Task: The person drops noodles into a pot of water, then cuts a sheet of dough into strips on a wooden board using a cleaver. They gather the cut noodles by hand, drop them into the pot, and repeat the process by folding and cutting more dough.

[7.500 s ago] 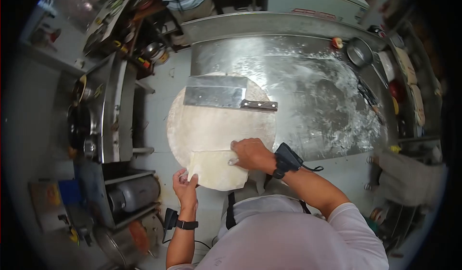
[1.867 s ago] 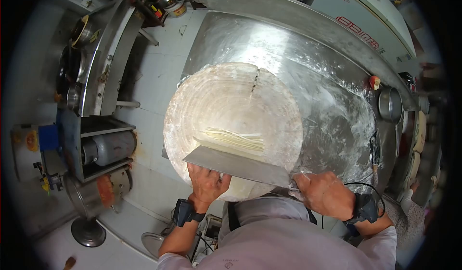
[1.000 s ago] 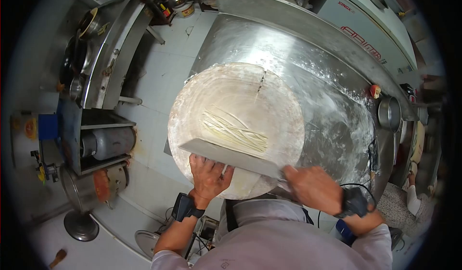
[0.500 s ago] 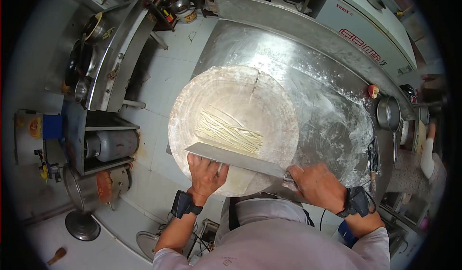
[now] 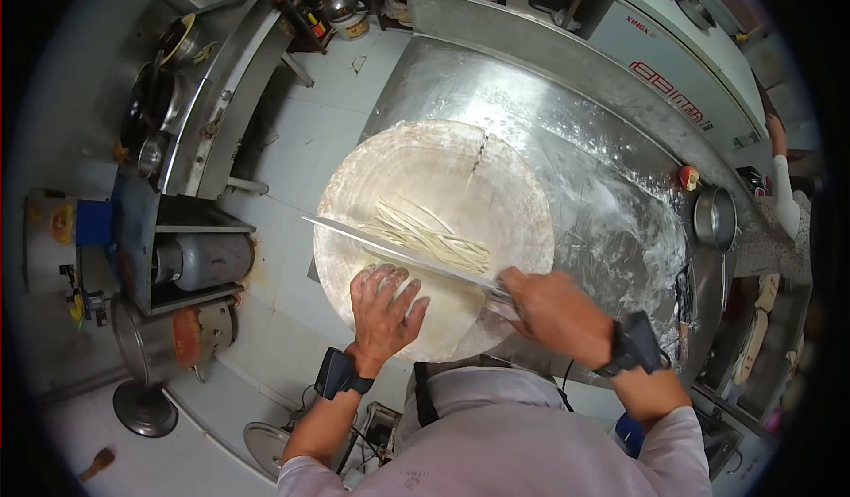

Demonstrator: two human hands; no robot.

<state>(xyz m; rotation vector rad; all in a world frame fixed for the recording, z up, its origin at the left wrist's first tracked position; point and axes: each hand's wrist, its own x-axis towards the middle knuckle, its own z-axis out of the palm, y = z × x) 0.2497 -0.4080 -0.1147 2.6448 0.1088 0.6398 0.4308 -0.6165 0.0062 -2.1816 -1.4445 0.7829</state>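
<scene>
My right hand (image 5: 560, 318) is wrapped around the handle of a wide knife (image 5: 390, 247). The long blade slants across a round wooden chopping board (image 5: 381, 156), its tip reaching past the board's left edge. Just beyond the blade lies a loose pile of cut noodles (image 5: 434, 238). On the near side, a pale dough sheet (image 5: 447, 307) rests on the board. My left hand (image 5: 388, 309) lies over the sheet's left part with its fingers spread, a little short of the blade. Flour marks its fingertips.
The board stands on a floury steel table (image 5: 611, 223). At its right are a saucepan (image 5: 714, 216) and a small red-and-cream item (image 5: 689, 177). Another person's arm (image 5: 783, 187) shows far right. A steel stove (image 5: 208, 107) and a gas cylinder (image 5: 212, 261) are at left.
The knife has shifted forward and left, its blade moving off the fingertips of my left hand. Those fingers have spread from a curled pose. The other person's arm has moved up at the right.
</scene>
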